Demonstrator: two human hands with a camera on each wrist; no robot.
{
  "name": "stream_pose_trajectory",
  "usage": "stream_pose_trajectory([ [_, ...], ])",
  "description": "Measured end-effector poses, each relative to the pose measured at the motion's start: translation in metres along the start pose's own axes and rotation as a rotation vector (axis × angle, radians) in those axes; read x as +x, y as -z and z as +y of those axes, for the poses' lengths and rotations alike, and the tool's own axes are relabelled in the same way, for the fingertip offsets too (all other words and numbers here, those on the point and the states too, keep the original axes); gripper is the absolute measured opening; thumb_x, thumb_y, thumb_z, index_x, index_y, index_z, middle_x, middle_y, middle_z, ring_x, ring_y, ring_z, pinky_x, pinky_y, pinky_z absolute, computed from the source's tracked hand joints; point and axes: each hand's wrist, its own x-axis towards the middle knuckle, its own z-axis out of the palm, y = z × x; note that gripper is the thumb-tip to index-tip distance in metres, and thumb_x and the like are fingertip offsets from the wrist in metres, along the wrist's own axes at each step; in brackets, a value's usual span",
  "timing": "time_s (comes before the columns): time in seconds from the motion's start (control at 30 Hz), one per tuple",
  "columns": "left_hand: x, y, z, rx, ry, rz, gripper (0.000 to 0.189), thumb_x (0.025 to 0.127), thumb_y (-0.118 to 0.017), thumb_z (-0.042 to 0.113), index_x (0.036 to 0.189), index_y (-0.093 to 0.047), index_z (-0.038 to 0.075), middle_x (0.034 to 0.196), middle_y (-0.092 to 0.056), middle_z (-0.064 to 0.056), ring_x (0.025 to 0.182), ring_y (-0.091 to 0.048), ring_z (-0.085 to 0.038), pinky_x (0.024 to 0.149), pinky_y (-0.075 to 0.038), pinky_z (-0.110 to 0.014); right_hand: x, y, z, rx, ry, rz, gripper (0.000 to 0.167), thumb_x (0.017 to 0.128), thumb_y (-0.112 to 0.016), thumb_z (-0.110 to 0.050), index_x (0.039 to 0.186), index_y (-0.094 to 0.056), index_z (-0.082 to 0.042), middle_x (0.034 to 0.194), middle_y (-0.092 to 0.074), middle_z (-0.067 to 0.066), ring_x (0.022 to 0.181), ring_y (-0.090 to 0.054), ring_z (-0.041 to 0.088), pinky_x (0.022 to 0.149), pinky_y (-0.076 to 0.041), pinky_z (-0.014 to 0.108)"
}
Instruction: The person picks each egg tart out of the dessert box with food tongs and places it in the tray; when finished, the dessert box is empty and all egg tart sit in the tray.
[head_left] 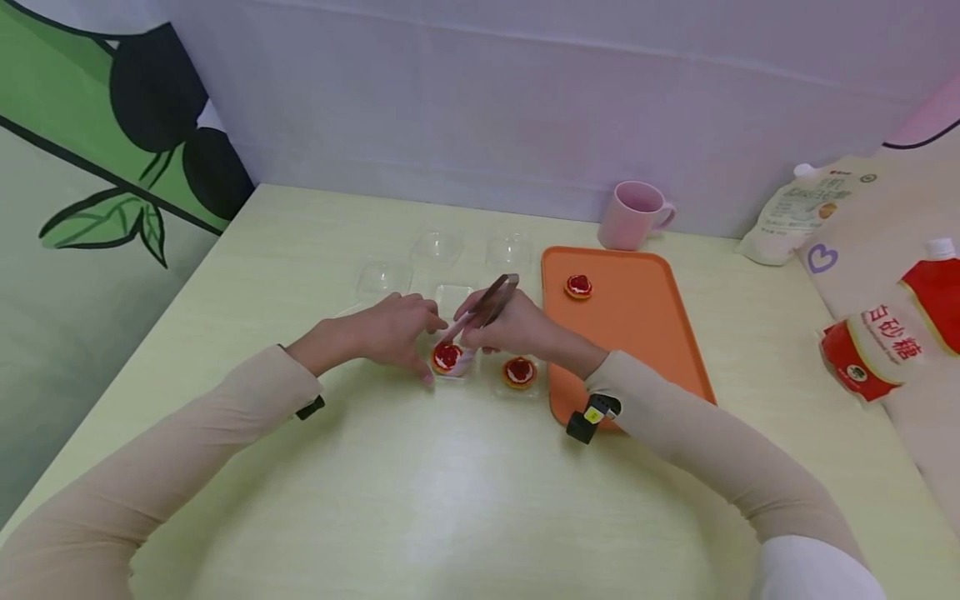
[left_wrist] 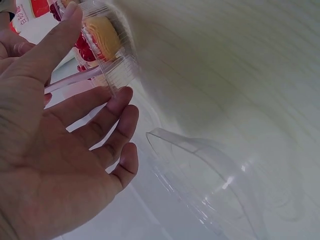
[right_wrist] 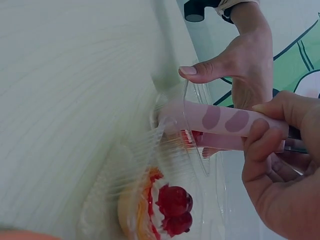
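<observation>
A small tart topped with red fruit and cream (head_left: 447, 357) sits in a clear plastic box (left_wrist: 122, 72). My left hand (head_left: 393, 329) steadies that box by its edges, thumb at one side and fingertips at the other. In my right hand (head_left: 513, 321) are tongs (head_left: 491, 300) with metal handles and pink spotted ends. The pink tips (right_wrist: 220, 117) reach into the box around the tart, which they partly hide in the right wrist view. Just to the right, a second fruit tart (head_left: 519, 372) rests in another clear box (right_wrist: 112, 200).
An orange tray (head_left: 630, 333) bearing a third tart (head_left: 578, 287) lies right of the boxes, partly under the right forearm. Clear domed plastic pieces (head_left: 384, 277) stand behind the hands. Farther back are a pink mug (head_left: 626, 221), a white pouch (head_left: 795, 217) and a red-and-white bag (head_left: 881, 342).
</observation>
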Motion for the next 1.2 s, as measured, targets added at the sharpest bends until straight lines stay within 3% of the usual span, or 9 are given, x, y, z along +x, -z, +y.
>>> stream_pose_trajectory([
  [0.2, -0.002, 0.001, 0.002, 0.007, 0.006, -0.003, 0.078, 0.07, -0.088, 0.048, 0.132, -0.064, 0.006, 0.114, -0.064, -0.007, 0.106, -0.054, -0.026, 0.09, -0.04, -0.044, -0.002, 0.002, -0.002, 0.018, -0.003, 0.007, 0.018, 0.083, -0.072, -0.004, 0.1, -0.073, -0.003, 0.078, -0.073, 0.008, 0.054, -0.059, 0.016, 0.055, -0.052, 0.027],
  [0.37, -0.001, 0.003, 0.006, 0.006, 0.026, -0.022, 0.08, 0.07, -0.088, 0.049, 0.133, -0.064, 0.006, 0.117, -0.063, -0.008, 0.108, -0.053, -0.026, 0.092, -0.04, -0.044, -0.011, 0.017, -0.001, 0.092, 0.001, 0.042, 0.018, 0.083, -0.071, -0.004, 0.1, -0.072, -0.003, 0.074, -0.073, 0.006, 0.052, -0.057, 0.017, 0.052, -0.049, 0.028],
  [0.53, -0.003, 0.004, 0.006, 0.033, 0.017, -0.011, 0.08, 0.07, -0.088, 0.048, 0.132, -0.064, 0.004, 0.119, -0.063, -0.01, 0.107, -0.053, -0.027, 0.09, -0.04, -0.043, -0.026, 0.049, -0.007, 0.171, 0.02, 0.122, 0.022, 0.082, -0.069, -0.002, 0.105, -0.07, 0.001, 0.072, -0.071, 0.004, 0.053, -0.057, 0.021, 0.052, -0.048, 0.028],
  [0.67, -0.006, 0.003, 0.005, 0.044, -0.001, 0.011, 0.08, 0.07, -0.089, 0.047, 0.132, -0.064, 0.003, 0.117, -0.063, -0.011, 0.106, -0.053, -0.028, 0.087, -0.04, -0.042, -0.043, 0.086, -0.005, 0.124, -0.067, 0.238, 0.024, 0.086, -0.071, -0.011, 0.11, -0.07, -0.006, 0.074, -0.07, -0.003, 0.06, -0.059, 0.016, 0.06, -0.049, 0.026],
  [0.9, -0.012, 0.002, 0.002, 0.029, -0.012, 0.036, 0.08, 0.068, -0.09, 0.047, 0.13, -0.065, 0.002, 0.113, -0.064, -0.011, 0.103, -0.054, -0.028, 0.086, -0.04, -0.043, -0.057, 0.147, 0.037, 0.012, -0.119, 0.469, 0.033, 0.088, -0.074, -0.01, 0.115, -0.06, 0.004, 0.077, -0.066, -0.008, 0.057, -0.06, 0.01, 0.058, -0.054, 0.022],
  [1.07, -0.013, 0.002, 0.001, 0.017, -0.022, 0.034, 0.08, 0.068, -0.09, 0.046, 0.129, -0.065, 0.002, 0.115, -0.064, -0.011, 0.104, -0.054, -0.028, 0.088, -0.04, -0.044, -0.064, 0.167, 0.074, -0.003, -0.279, 0.523, 0.037, 0.092, -0.071, -0.017, 0.119, -0.06, 0.005, 0.075, -0.066, -0.015, 0.06, -0.062, 0.008, 0.062, -0.055, 0.021],
  [1.2, -0.011, 0.003, 0.0, 0.033, -0.047, 0.039, 0.08, 0.067, -0.09, 0.047, 0.129, -0.066, 0.002, 0.114, -0.064, -0.01, 0.103, -0.054, -0.028, 0.087, -0.04, -0.044, -0.069, 0.173, 0.09, 0.003, -0.345, 0.555, 0.039, 0.092, -0.07, -0.016, 0.121, -0.058, 0.006, 0.07, -0.063, -0.018, 0.058, -0.062, 0.006, 0.063, -0.056, 0.022],
])
